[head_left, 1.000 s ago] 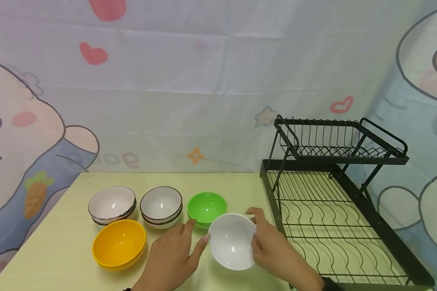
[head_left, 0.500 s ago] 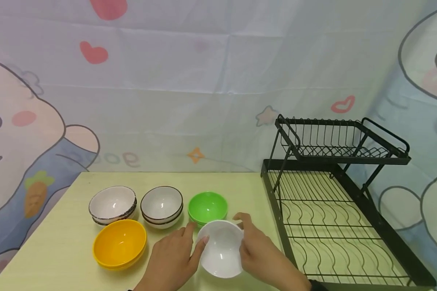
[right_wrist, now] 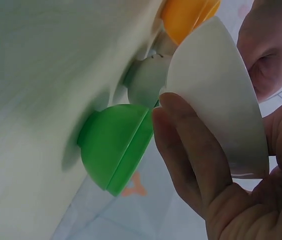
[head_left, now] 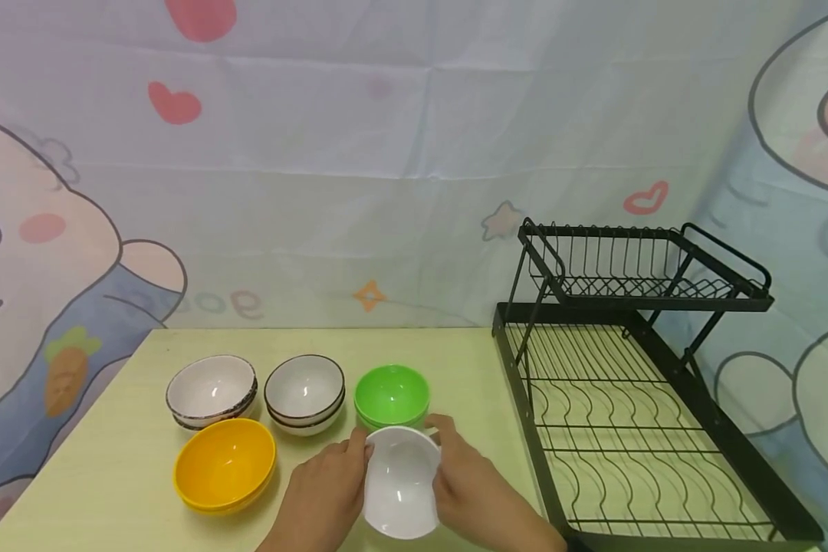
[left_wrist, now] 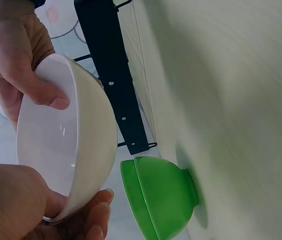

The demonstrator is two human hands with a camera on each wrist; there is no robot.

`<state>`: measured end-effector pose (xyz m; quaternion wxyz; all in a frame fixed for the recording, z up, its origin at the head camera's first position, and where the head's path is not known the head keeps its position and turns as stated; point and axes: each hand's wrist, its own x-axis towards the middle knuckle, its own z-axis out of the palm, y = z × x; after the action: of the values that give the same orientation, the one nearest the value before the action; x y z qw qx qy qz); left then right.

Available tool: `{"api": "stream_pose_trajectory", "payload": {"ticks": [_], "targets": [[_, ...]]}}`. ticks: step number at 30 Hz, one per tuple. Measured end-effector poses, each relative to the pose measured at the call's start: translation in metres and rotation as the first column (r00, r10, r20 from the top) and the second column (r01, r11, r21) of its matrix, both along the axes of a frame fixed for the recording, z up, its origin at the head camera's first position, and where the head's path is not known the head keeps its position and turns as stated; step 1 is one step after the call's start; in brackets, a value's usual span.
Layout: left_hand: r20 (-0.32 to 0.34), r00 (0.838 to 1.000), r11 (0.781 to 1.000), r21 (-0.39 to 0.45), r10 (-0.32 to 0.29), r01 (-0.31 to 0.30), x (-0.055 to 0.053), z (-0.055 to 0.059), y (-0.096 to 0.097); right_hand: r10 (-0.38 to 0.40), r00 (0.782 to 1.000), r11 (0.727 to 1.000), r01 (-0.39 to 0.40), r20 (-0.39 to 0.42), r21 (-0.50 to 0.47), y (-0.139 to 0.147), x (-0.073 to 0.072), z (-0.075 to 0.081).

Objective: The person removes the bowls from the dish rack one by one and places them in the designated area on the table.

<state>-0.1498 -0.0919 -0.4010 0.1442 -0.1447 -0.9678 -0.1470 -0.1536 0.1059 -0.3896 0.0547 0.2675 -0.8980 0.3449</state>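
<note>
Both hands hold a plain white bowl (head_left: pixel 402 491) between them above the table, in front of the green bowls (head_left: pixel 392 393). My left hand (head_left: pixel 326 491) grips its left side, thumb inside and fingers on the outer wall, as the left wrist view shows. On the opposite side, my right hand (head_left: pixel 474 487) pinches the rim with the thumb over the inner wall. In the right wrist view, right-hand fingers (right_wrist: pixel 200 150) spread along the white bowl's outside (right_wrist: pixel 210 85). The bowl's mouth tilts toward the head camera. Two nested green bowls (left_wrist: pixel 165 195) stand just beyond it.
Yellow bowls (head_left: pixel 225 465) are stacked at the left front. Behind them stand dark-rimmed white bowls (head_left: pixel 211 387) and another dark-rimmed stack (head_left: pixel 304 389). A black two-tier dish rack (head_left: pixel 635 307) occupies the table's right side. A printed cloth (head_left: pixel 345 153) hangs behind.
The white bowl has moved left and toward the person, tilting more. The right hand travelled with it, and the left hand has closed from beside the bowl onto its rim.
</note>
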Motion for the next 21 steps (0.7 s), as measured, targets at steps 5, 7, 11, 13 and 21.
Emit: {"api": "stream_pose_trajectory", "payload": {"ticks": [5,7,11,13,21], "targets": [[0.028,1.0,1.0,0.027,-0.005,0.004,-0.002,-0.003,-0.001,0.008,0.999,1.0,-0.009,0.036,0.018,-0.002,0.003,-0.002],[0.018,1.0,1.0,0.027,-0.002,0.002,-0.003,-0.004,-0.002,0.014,0.999,1.0,-0.016,0.043,0.024,-0.002,0.003,-0.002],[0.019,1.0,1.0,0.025,0.004,-0.004,-0.005,-0.005,-0.003,0.031,0.998,0.999,-0.032,0.064,0.019,-0.002,0.003,-0.003],[0.033,0.999,1.0,0.026,0.009,-0.01,-0.006,-0.006,-0.004,0.045,0.995,0.999,-0.045,0.085,-0.003,-0.001,0.003,-0.004],[0.183,0.982,0.998,0.02,0.052,-0.057,-0.014,-0.009,-0.014,0.014,0.986,1.0,-0.012,0.167,-0.009,0.001,0.004,-0.004]]}}
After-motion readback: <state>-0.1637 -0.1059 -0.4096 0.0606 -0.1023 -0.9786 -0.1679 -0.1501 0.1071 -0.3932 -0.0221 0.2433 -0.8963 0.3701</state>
